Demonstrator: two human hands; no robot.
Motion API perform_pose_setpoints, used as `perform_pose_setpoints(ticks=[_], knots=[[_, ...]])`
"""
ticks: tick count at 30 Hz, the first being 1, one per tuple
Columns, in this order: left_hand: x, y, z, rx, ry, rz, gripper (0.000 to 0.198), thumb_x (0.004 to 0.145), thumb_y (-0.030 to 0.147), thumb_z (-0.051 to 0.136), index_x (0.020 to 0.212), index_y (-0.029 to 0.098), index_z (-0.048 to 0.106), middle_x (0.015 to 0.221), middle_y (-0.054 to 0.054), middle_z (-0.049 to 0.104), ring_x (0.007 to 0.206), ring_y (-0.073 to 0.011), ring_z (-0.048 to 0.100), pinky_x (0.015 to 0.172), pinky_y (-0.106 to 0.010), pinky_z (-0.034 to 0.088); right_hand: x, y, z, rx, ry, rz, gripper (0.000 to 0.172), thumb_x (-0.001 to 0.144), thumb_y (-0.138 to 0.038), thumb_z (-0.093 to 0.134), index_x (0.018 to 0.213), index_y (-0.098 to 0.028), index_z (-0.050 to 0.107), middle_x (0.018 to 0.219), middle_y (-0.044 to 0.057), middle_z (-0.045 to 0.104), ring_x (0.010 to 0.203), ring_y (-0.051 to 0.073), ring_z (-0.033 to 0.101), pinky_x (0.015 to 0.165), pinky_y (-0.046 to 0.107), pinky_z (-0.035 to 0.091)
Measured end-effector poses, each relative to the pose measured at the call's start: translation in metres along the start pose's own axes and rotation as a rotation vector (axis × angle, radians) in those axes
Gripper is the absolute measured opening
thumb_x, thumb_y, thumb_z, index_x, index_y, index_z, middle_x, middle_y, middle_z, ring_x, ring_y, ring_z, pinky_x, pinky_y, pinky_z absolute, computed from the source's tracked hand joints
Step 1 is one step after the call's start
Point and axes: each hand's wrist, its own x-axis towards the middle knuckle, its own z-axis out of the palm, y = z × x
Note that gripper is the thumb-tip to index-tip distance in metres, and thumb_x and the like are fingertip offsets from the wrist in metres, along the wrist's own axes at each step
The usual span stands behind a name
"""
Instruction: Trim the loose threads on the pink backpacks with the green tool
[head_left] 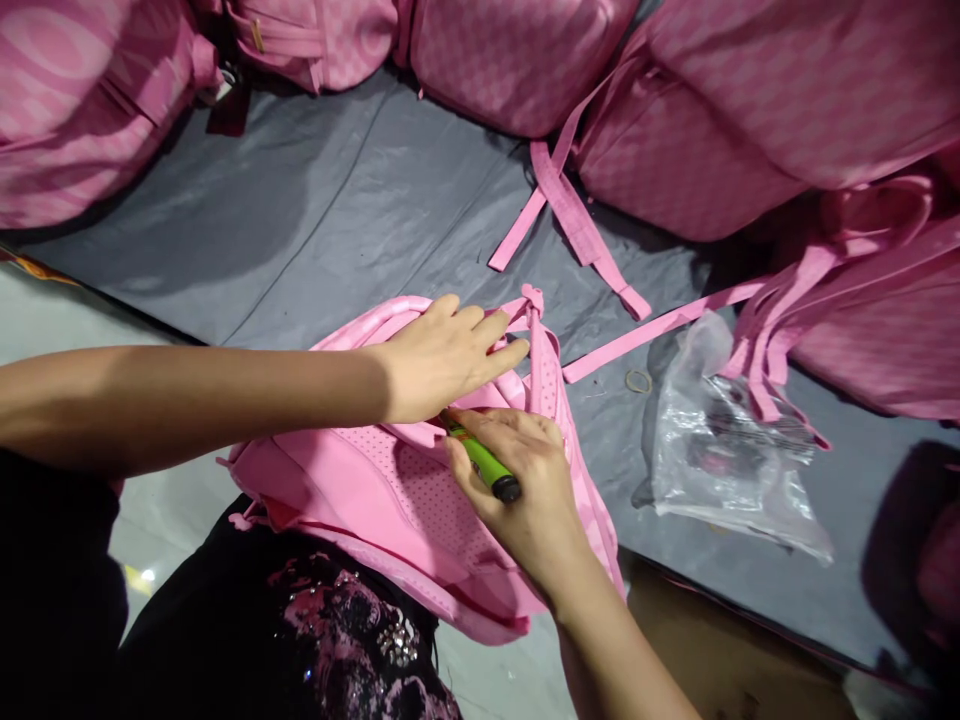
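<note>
A pink backpack (420,480) lies tilted between my lap and the table's front edge, its dotted mesh panel facing up. My left hand (450,355) grips its upper part near the straps. The fingers bend over the fabric, and the thumb is hidden. In my right hand (525,470), just below, is a tool with a green handle and black end (484,460). Its working tip is hidden by my hands and the fabric. A pink strap (546,375) with a knotted end runs beside my left fingertips.
Several pink checkered backpacks (510,60) stand along the back and right of the grey-covered table (322,210). Loose pink straps (574,210) trail towards me. On the right lie a clear plastic bag (727,450) and a rubber band (638,381).
</note>
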Motion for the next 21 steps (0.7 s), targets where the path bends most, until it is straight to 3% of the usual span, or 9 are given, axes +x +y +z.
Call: perform_pose_setpoints(ticks=[4, 14, 18, 21], knots=[[0.000, 0.000, -0.001, -0.012, -0.001, -0.007, 0.058, 0.093, 0.012, 0.041, 0.151, 0.017, 0.033, 0.147, -0.018, 0.045, 0.112, -0.0302, 0.055, 0.086, -0.040, 0.035, 0.000, -0.004, 0.000, -0.043, 0.025, 0.048, 0.014, 0.091, -0.027, 0.061, 0.099, -0.021, 0.069, 0.094, 0.005, 0.078, 0.090, 0.026, 0.068, 0.081, 0.044, 0.042], [-0.002, -0.003, -0.008, -0.005, -0.055, 0.022, 0.061, 0.092, 0.013, 0.043, 0.152, 0.018, 0.031, 0.150, -0.019, 0.043, 0.114, -0.0310, 0.055, 0.088, -0.040, 0.036, -0.002, -0.009, 0.008, 0.064, 0.023, 0.110, 0.019, 0.092, -0.030, 0.059, 0.104, -0.021, 0.070, 0.098, 0.007, 0.077, 0.091, 0.025, 0.070, 0.083, 0.043, 0.046], [-0.003, -0.004, -0.007, -0.010, -0.044, 0.032, 0.063, 0.091, 0.010, 0.042, 0.152, 0.017, 0.031, 0.151, -0.019, 0.043, 0.114, -0.0305, 0.054, 0.089, -0.040, 0.036, 0.000, -0.012, 0.010, -0.012, 0.062, 0.150, 0.021, 0.091, -0.031, 0.058, 0.101, -0.019, 0.072, 0.094, 0.009, 0.077, 0.089, 0.027, 0.070, 0.082, 0.046, 0.047], [-0.004, -0.005, -0.004, -0.025, -0.041, 0.037, 0.064, 0.092, 0.014, 0.045, 0.153, 0.017, 0.029, 0.153, -0.019, 0.040, 0.117, -0.0309, 0.053, 0.092, -0.040, 0.036, 0.002, -0.010, 0.009, 0.106, 0.016, 0.132, 0.021, 0.091, -0.029, 0.057, 0.101, -0.019, 0.072, 0.094, 0.008, 0.077, 0.087, 0.025, 0.071, 0.081, 0.044, 0.051]])
